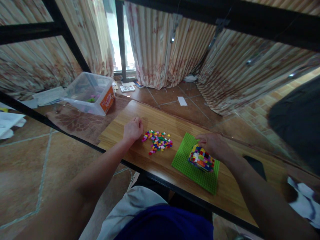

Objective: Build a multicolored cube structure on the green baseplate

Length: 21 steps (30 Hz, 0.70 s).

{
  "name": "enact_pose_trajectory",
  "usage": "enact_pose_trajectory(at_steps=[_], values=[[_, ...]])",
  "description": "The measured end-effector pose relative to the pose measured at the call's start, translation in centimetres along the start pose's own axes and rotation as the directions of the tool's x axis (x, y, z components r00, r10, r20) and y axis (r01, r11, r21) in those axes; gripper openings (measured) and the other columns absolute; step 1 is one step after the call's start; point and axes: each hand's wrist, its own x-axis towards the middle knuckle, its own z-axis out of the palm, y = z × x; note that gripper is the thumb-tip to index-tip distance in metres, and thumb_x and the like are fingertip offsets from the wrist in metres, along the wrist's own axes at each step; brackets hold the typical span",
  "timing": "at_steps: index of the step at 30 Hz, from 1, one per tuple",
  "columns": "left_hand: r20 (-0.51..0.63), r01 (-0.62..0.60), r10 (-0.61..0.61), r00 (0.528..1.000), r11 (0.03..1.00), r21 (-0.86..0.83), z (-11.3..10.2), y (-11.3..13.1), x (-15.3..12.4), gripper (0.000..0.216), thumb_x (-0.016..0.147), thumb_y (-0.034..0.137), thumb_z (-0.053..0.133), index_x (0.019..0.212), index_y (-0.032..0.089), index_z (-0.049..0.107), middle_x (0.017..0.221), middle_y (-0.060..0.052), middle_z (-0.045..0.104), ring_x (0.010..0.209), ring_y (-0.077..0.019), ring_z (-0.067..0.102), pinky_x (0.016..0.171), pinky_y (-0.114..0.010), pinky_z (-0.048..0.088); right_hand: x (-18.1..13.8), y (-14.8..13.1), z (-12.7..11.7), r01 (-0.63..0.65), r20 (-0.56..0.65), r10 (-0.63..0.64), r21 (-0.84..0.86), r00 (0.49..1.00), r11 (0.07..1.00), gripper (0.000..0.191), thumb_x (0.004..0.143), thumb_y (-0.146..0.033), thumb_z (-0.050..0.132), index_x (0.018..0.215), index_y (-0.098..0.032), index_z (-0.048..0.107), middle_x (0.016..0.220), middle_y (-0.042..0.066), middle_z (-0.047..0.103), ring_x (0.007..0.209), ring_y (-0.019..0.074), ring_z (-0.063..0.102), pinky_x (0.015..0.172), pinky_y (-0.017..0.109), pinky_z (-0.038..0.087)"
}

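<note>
A green baseplate (180, 156) lies on the wooden table, and a multicoloured block structure (201, 159) made of small toy bricks stands on it. My right hand (212, 144) is over the far side of this structure, fingers bent together at its top edge; whatever they pinch is hidden. Left of the baseplate, small loose toy bricks (160, 141) are spread in a pile of many colours. Beside the pile's left end, my left hand (134, 129) rests at the table with its fingers curled closed. I cannot make out anything inside it.
A clear plastic bin (87, 95) with an orange label and a few pieces inside stands on a brown mat beyond the table's left end. A dark flat object (255, 166) lies on the table (150, 113) to the right. Black metal bars cross the view's top and left.
</note>
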Motion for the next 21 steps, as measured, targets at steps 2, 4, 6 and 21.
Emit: enact_pose_trajectory(at_steps=[2,4,6,21], values=[[-0.003,0.001,-0.001,1.000,1.000,0.001,0.0,0.0,0.0,0.023,0.094,0.024,0.040,0.101,0.020,0.062,0.104,-0.009,0.067,0.094,-0.0234,0.064,0.072,-0.032,0.043,0.2,0.3,0.0,0.014,0.007,-0.014,0.014,1.000,1.000,0.028,0.083,-0.021,0.055,0.101,-0.021,0.077,0.100,0.007,0.078,0.093,0.0233,0.072,0.085,0.034,0.052],[-0.001,0.004,-0.004,1.000,1.000,0.002,0.1,0.0,0.0,0.023,0.095,0.024,0.040,0.101,0.020,0.062,0.104,-0.009,0.068,0.095,-0.0233,0.064,0.073,-0.032,0.043,0.3,0.6,-0.1,0.016,0.019,-0.017,0.047,1.000,0.999,0.026,0.081,-0.021,0.058,0.099,-0.022,0.077,0.096,0.007,0.078,0.090,0.0239,0.072,0.084,0.035,0.053],[0.001,0.009,-0.009,1.000,1.000,0.002,0.1,0.0,0.0,0.023,0.095,0.025,0.040,0.101,0.020,0.061,0.105,-0.009,0.068,0.095,-0.0233,0.064,0.073,-0.032,0.043,0.3,0.7,-0.2,0.003,0.024,-0.005,0.079,1.000,0.997,0.026,0.080,-0.021,0.060,0.099,-0.022,0.077,0.092,0.006,0.078,0.086,0.0234,0.073,0.083,0.035,0.054],[-0.012,-0.002,0.002,1.000,1.000,0.006,-0.8,0.2,-0.1,0.021,0.093,0.023,0.041,0.098,0.021,0.062,0.105,-0.009,0.069,0.095,-0.0218,0.065,0.074,-0.030,0.045,-3.8,1.5,2.1,0.016,-0.342,0.129,0.392,0.931,0.920,0.034,0.088,-0.031,0.054,0.115,-0.017,0.069,0.111,0.011,0.075,0.101,0.0237,0.071,0.092,0.039,0.054]])
